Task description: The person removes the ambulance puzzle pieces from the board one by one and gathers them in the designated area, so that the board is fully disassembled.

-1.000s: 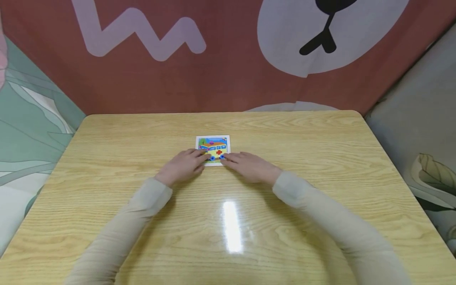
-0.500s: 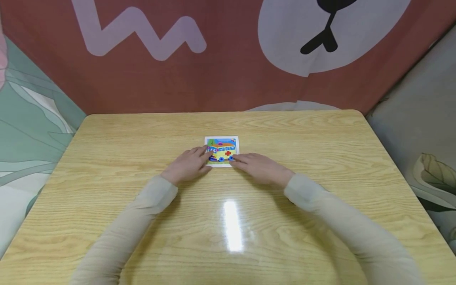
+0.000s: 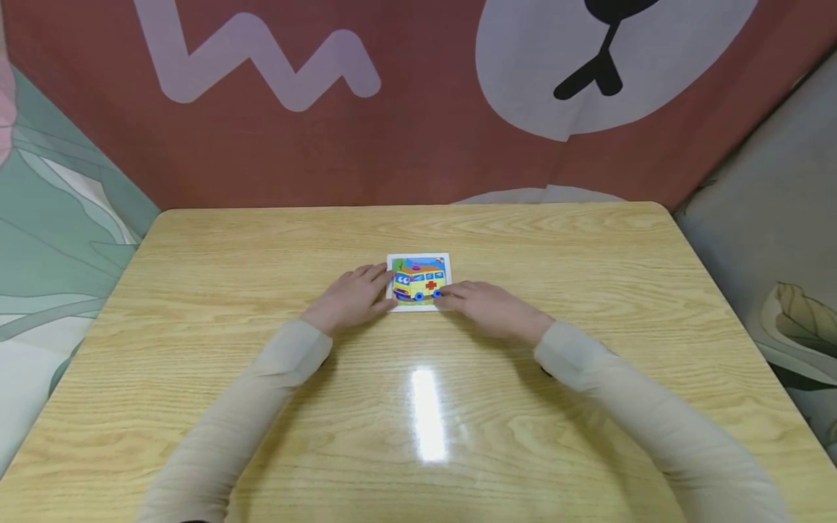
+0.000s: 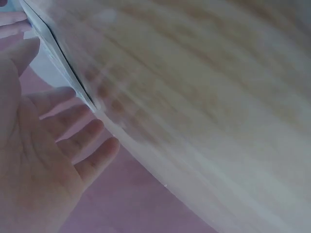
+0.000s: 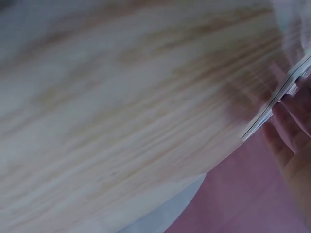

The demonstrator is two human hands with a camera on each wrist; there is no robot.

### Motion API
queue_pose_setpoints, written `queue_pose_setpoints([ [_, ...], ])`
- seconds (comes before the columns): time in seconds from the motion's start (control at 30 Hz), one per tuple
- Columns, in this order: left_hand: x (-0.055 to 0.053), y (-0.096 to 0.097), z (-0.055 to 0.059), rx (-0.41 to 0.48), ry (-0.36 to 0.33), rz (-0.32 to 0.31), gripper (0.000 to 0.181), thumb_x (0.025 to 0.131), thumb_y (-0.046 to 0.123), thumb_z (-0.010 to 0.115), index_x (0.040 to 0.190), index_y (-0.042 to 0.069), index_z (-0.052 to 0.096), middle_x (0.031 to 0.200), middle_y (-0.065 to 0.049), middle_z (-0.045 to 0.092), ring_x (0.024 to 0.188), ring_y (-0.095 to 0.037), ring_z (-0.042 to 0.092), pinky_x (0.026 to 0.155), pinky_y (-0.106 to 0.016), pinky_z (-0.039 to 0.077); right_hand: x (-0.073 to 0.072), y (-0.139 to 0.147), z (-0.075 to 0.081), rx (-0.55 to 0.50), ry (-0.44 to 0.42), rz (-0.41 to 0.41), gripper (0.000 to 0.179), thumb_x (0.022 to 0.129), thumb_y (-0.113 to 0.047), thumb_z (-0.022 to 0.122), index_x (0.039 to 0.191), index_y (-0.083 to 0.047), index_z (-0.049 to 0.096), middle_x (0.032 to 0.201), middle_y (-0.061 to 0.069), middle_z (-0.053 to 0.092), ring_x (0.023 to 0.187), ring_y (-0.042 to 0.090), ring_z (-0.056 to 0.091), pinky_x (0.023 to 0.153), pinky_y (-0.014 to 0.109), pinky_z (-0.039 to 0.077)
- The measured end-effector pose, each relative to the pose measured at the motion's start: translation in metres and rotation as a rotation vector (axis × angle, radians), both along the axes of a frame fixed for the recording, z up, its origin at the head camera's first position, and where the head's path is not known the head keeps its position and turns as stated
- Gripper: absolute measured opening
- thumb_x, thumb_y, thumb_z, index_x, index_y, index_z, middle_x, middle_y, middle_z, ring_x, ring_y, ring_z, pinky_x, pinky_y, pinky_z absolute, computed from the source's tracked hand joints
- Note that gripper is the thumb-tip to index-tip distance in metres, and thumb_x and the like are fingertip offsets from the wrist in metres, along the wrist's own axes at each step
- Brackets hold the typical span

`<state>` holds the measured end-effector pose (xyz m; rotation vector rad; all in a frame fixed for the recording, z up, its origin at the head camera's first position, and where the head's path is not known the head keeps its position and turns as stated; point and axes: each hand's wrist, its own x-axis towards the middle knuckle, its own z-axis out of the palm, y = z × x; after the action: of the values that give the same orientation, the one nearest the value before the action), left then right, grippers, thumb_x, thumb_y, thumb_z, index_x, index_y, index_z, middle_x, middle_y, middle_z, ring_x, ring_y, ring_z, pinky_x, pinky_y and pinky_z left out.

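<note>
A small flat picture card (image 3: 418,263), white-bordered and printed with a yellow ambulance, lies on the wooden table. My left hand (image 3: 353,296) touches its left edge, fingers spread and the thumb at the lower left corner. On the other side, the fingertips of my right hand (image 3: 493,311) overlap the lower right corner, fingers fairly straight. Seen nearly edge-on in the left wrist view, the card (image 4: 63,63) is thin, with my left fingertips along it. The right wrist view shows the card's edge (image 5: 272,107) beside my right fingers (image 5: 284,121).
The light wood table (image 3: 418,229) has a glossy top with a bright light reflection (image 3: 428,414) in front of the card. Behind its far edge hangs a reddish-brown cloth (image 3: 418,131) with pale shapes. Patterned drapes (image 3: 59,218) stand at the sides.
The card has slid right across the table and slightly nearer. Both hands have moved right with it, and my left fingers now cover less of the picture.
</note>
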<state>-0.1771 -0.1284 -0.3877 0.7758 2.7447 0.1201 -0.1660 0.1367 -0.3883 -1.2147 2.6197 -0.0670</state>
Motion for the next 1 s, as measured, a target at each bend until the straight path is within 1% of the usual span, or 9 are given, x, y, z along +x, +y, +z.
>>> queue_pose_setpoints([
  [0.07, -0.001, 0.002, 0.000, -0.001, -0.002, 0.007, 0.067, 0.100, 0.048, 0.042, 0.150, 0.005, 0.030, 0.156, -0.016, 0.029, 0.143, -0.036, 0.029, 0.115, -0.052, 0.029, 0.000, 0.002, 0.000, -0.003, 0.037, 0.026, 0.047, 0.097, 0.002, 0.048, 0.141, -0.014, 0.048, 0.145, 0.010, 0.048, 0.135, 0.031, 0.045, 0.112, 0.046, 0.037],
  [0.13, -0.002, 0.004, 0.000, -0.003, -0.013, 0.016, 0.068, 0.099, 0.049, 0.041, 0.150, 0.006, 0.028, 0.158, -0.015, 0.026, 0.144, -0.035, 0.027, 0.116, -0.052, 0.028, -0.001, 0.004, 0.000, -0.027, 0.053, 0.028, 0.045, 0.095, 0.002, 0.050, 0.138, -0.012, 0.052, 0.142, 0.010, 0.052, 0.132, 0.031, 0.049, 0.110, 0.045, 0.040],
  [0.3, -0.005, 0.009, -0.003, -0.019, -0.057, 0.027, 0.075, 0.098, 0.056, 0.038, 0.153, 0.008, 0.021, 0.161, -0.011, 0.016, 0.147, -0.033, 0.020, 0.119, -0.050, 0.022, -0.003, 0.009, 0.002, -0.094, 0.048, 0.002, 0.036, 0.094, 0.000, 0.055, 0.127, -0.012, 0.062, 0.130, 0.007, 0.061, 0.123, 0.028, 0.057, 0.105, 0.043, 0.045],
  [0.43, -0.007, 0.012, -0.003, -0.025, -0.081, 0.031, 0.080, 0.095, 0.061, 0.038, 0.154, 0.010, 0.017, 0.162, -0.009, 0.012, 0.148, -0.032, 0.017, 0.120, -0.050, 0.019, -0.003, 0.010, 0.005, -0.088, 0.060, 0.007, 0.034, 0.092, -0.002, 0.059, 0.124, -0.012, 0.064, 0.126, 0.007, 0.064, 0.119, 0.026, 0.059, 0.104, 0.042, 0.047],
  [0.57, -0.008, 0.015, -0.003, -0.035, -0.080, 0.017, 0.081, 0.095, 0.062, 0.038, 0.154, 0.011, 0.016, 0.162, -0.008, 0.012, 0.149, -0.031, 0.017, 0.120, -0.050, 0.019, -0.004, 0.008, 0.007, -0.077, 0.064, -0.002, 0.034, 0.091, -0.003, 0.062, 0.123, -0.012, 0.065, 0.126, 0.007, 0.065, 0.119, 0.026, 0.059, 0.104, 0.041, 0.047],
  [0.77, -0.010, 0.018, -0.003, -0.051, -0.075, 0.008, 0.079, 0.096, 0.059, 0.039, 0.154, 0.010, 0.018, 0.162, -0.008, 0.014, 0.148, -0.031, 0.018, 0.119, -0.051, 0.021, -0.008, -0.001, 0.008, -0.098, 0.054, -0.061, 0.026, 0.090, -0.001, 0.061, 0.112, -0.011, 0.071, 0.113, 0.005, 0.069, 0.107, 0.022, 0.064, 0.094, 0.036, 0.053],
  [0.83, -0.010, 0.019, -0.003, -0.052, -0.077, 0.006, 0.079, 0.096, 0.059, 0.039, 0.154, 0.009, 0.018, 0.162, -0.009, 0.014, 0.148, -0.031, 0.018, 0.119, -0.051, 0.021, -0.010, -0.006, 0.009, -0.099, 0.036, -0.093, 0.026, 0.090, 0.002, 0.058, 0.109, -0.010, 0.072, 0.109, 0.004, 0.070, 0.103, 0.021, 0.066, 0.089, 0.035, 0.055],
  [0.9, -0.009, 0.019, -0.002, -0.052, -0.082, 0.007, 0.079, 0.096, 0.059, 0.039, 0.154, 0.009, 0.017, 0.162, -0.008, 0.012, 0.149, -0.032, 0.017, 0.119, -0.051, 0.021, -0.013, -0.010, 0.011, -0.113, 0.001, -0.133, 0.026, 0.091, 0.002, 0.056, 0.108, -0.008, 0.072, 0.108, 0.006, 0.070, 0.102, 0.021, 0.067, 0.087, 0.034, 0.056],
  [1.0, -0.009, 0.020, -0.003, -0.054, -0.091, 0.008, 0.079, 0.096, 0.058, 0.039, 0.154, 0.009, 0.015, 0.162, -0.008, 0.010, 0.149, -0.031, 0.015, 0.119, -0.052, 0.020, -0.020, -0.017, 0.014, -0.153, -0.086, -0.209, 0.024, 0.094, -0.001, 0.052, 0.107, -0.006, 0.072, 0.108, 0.008, 0.071, 0.099, 0.021, 0.067, 0.084, 0.034, 0.056],
])
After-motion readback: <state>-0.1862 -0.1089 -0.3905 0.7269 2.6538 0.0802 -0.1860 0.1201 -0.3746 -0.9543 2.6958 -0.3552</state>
